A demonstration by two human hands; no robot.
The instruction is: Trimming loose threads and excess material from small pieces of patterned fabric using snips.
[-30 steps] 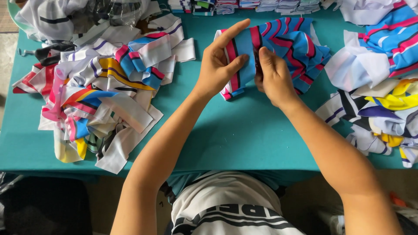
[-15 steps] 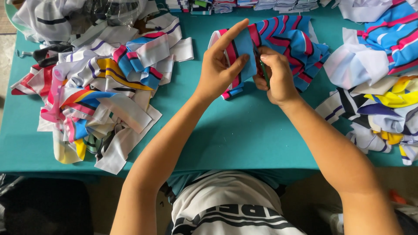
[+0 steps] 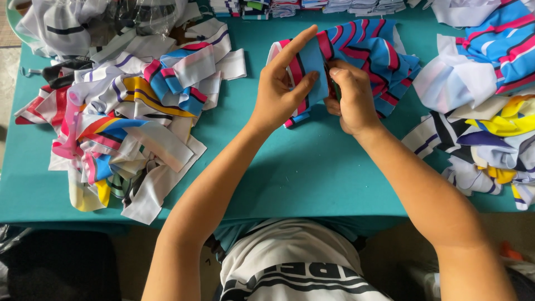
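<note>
While hands [image 3: 312,92] pinch striped fabric [image 3: 365,53], scrap heaps [image 3: 128,122] flanking

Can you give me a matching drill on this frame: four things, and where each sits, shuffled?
Things:
1. left hand
2. striped piece
3. loose scrap pile
4. folded stacks

Places:
A. far table edge, top of frame
B. table, person's left side
C. thumb and fingers around the striped piece's left edge
D. table centre, under both hands

Pairs: 1-C, 2-D, 3-B, 4-A

The right hand pinches the same piece beside the left. The table is teal.
</note>
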